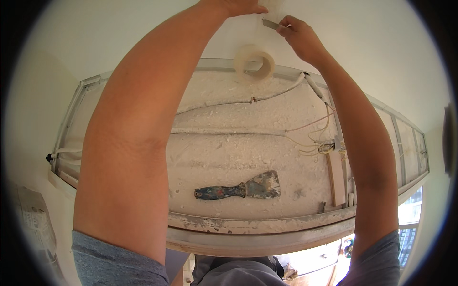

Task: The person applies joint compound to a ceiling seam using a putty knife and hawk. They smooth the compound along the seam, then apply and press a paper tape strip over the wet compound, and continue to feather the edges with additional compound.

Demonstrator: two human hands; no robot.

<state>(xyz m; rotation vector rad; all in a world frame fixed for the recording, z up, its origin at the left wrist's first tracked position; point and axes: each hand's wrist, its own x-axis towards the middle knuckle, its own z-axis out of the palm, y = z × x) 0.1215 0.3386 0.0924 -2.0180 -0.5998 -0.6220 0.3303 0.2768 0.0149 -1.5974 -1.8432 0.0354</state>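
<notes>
At the top edge my left hand (240,6) is against the pale wall, partly cut off by the picture. Its thumb stretches out to the right, and the other fingers are mostly out of view. Just to its right, my right hand (299,39) pinches a short flat grey blade (271,24) with an angled tip. The blade points left, close to the wall and to my left thumb. Below both hands, a roll of pale translucent tape (261,66) sits at the back rim of the recess. Whether a strip runs from it up the wall is hard to make out.
A dusty, metal-framed recess (229,110) spreads below my arms, scattered with plaster crumbs. In it lie a stained putty knife (237,188), pale cable conduits (229,131) and loose thin wires (312,150). A rough wooden edge (257,238) runs along the near side.
</notes>
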